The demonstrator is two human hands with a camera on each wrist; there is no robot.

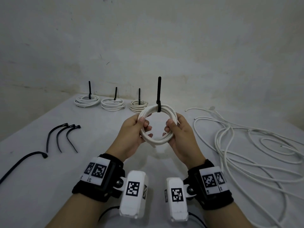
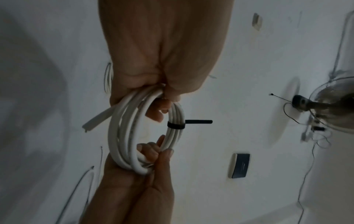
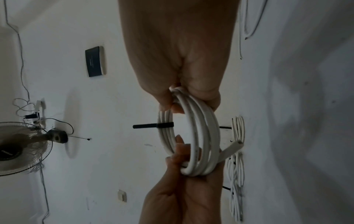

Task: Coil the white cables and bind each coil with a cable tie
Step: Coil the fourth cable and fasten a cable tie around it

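A white cable coil (image 1: 162, 141) is held upright above the table between both hands. My left hand (image 1: 136, 130) grips its left side, my right hand (image 1: 179, 130) grips its right side. A black cable tie (image 1: 159, 94) is cinched round the top of the coil, its tail standing straight up. In the left wrist view the coil (image 2: 122, 136) and the tie (image 2: 176, 125) show between the two hands, with one cable end sticking out. The right wrist view shows the same coil (image 3: 201, 136) and tie (image 3: 153, 126).
Three bound white coils (image 1: 87, 100) (image 1: 113, 104) (image 1: 139, 105) stand in a row at the table's far edge. Several loose black cable ties (image 1: 63, 137) lie at the left. Loose white cable (image 1: 246, 145) sprawls over the right side of the table (image 1: 98, 153).
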